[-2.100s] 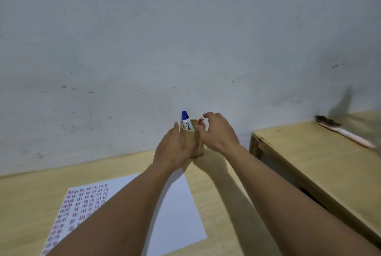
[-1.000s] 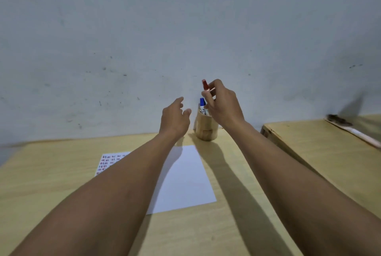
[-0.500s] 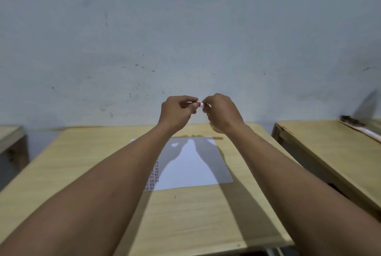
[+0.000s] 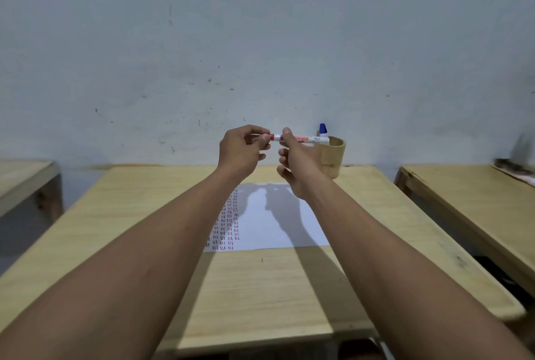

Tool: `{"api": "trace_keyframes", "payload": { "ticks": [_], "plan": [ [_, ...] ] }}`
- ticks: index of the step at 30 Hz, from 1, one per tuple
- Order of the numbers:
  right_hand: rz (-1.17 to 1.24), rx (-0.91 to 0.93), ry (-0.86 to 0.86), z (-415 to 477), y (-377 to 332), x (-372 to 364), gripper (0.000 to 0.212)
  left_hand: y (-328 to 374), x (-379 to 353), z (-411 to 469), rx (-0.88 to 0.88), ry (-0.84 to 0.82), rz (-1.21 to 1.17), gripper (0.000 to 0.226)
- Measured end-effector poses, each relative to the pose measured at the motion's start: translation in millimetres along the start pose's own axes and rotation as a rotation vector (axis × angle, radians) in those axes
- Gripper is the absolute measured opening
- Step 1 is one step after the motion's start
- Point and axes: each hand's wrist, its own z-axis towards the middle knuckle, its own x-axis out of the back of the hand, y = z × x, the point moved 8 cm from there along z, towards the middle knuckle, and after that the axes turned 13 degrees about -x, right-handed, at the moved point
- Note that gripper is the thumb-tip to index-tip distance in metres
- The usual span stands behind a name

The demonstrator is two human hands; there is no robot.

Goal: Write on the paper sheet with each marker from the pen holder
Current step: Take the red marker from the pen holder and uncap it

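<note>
1. Behind everything is a pale wall [image 4: 260, 26] with small dark specks on it.
2. A wooden desk [image 4: 130, 214] stands in front of the wall, and two bare arms reach out over it.
3. More desks show at the sides, one at the left [image 4: 23, 180] and one at the right [image 4: 469, 200], each apart from the middle desk.
4. A white sheet [image 4: 278, 229] lies flat on the middle desk, and the arms throw shadows on it.
5. The left part of the sheet has rows of little red and dark marks, and the left arm hides some of them.
6. A round wooden holder [image 4: 334, 158] stands on the far edge of the desk, close to the wall and just past the sheet.
7. A blue marker [image 4: 323, 129] pokes up out of the holder.
8. Both hands are up in the air, above the desk and the sheet.
9. The right hand [image 4: 295, 165] holds a red marker [image 4: 307, 139] sideways, with its thumb pressed on the white body.
10. The long end of the red marker points right, toward the holder.
11. The left hand [image 4: 241, 151] pinches the red end of that marker with its fingertips closed on it.
12. I cannot tell if the red end is a cap or if it has come loose.
</note>
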Motion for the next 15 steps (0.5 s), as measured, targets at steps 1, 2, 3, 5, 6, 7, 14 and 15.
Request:
{"api": "trace_keyframes", "payload": {
  "ticks": [1,2,3,5,6,7,14,15],
  "plan": [
    [0.107,-0.050,-0.040,1,5,-5,0.026,-1,2,-1,0.008,-0.010,-0.006,0.008],
    [0.181,-0.074,-0.073,2,9,-10,0.023,-3,4,-2,0.015,-0.018,-0.015,0.008],
    [0.226,-0.079,-0.097,2,12,-14,0.021,-4,5,-3,0.020,-0.025,-0.020,0.008],
    [0.263,-0.061,-0.123,3,15,-20,0.021,-6,10,-5,0.027,-0.024,-0.007,0.008],
    [0.273,-0.051,-0.132,3,16,-22,0.020,-7,13,-7,0.031,-0.016,0.004,0.008],
    [0.280,-0.040,-0.140,3,17,-24,0.020,-8,17,-8,0.037,-0.004,0.014,0.009],
    [0.077,0.027,-0.100,11,29,-32,0.017,-21,70,-13,0.056,0.033,0.237,0.009],
    [0.017,0.042,-0.093,11,31,-34,0.017,-25,78,-15,0.058,0.030,0.292,0.007]
  ]
}}
